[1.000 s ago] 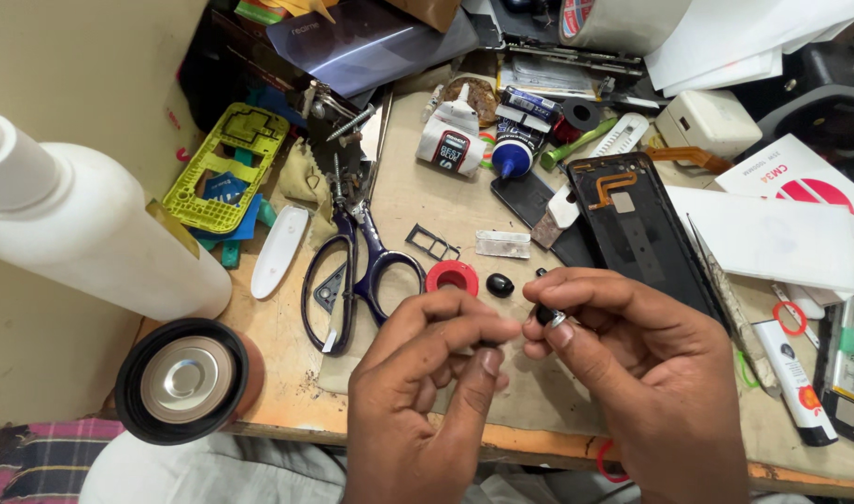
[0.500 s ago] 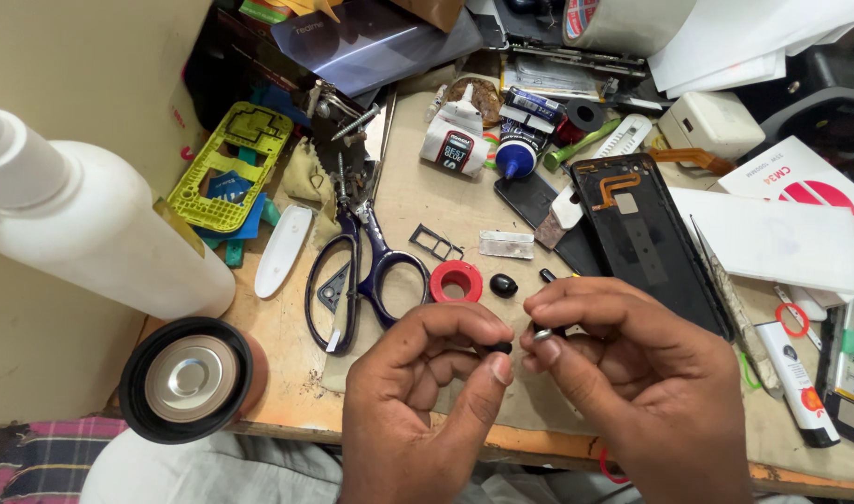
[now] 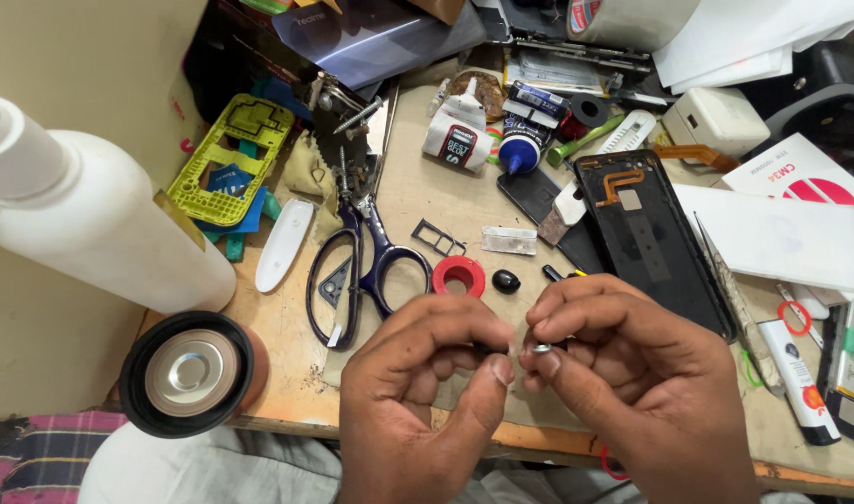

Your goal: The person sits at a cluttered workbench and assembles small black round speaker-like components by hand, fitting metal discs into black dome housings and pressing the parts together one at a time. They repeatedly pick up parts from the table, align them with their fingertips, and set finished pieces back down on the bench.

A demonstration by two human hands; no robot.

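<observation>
Both my hands meet over the near edge of a cluttered wooden workbench [image 3: 287, 373]. My right hand [image 3: 623, 373] pinches a tiny silver metal part [image 3: 541, 348] between thumb and forefinger. My left hand [image 3: 417, 392] has its fingertips closed on a small dark piece [image 3: 490, 349] right beside it; the two pieces nearly touch. Just beyond my fingers lie a small red tape roll [image 3: 458, 276] and a black oval bit [image 3: 506, 281]. A black phone back frame [image 3: 651, 238] with an orange flex cable lies to the right.
Blue-handled scissors [image 3: 361, 271] lie left of the red roll, near a card tray [image 3: 438, 237]. A big white bottle [image 3: 82, 224] and a round black speaker [image 3: 189, 371] stand at left. Glue bottles [image 3: 459, 135], a yellow-green phone frame [image 3: 231, 159] and white boxes [image 3: 781, 233] crowd the back.
My hands have shifted slightly toward me and closer together, fingertips still pinching the small parts. Nothing on the bench has moved.
</observation>
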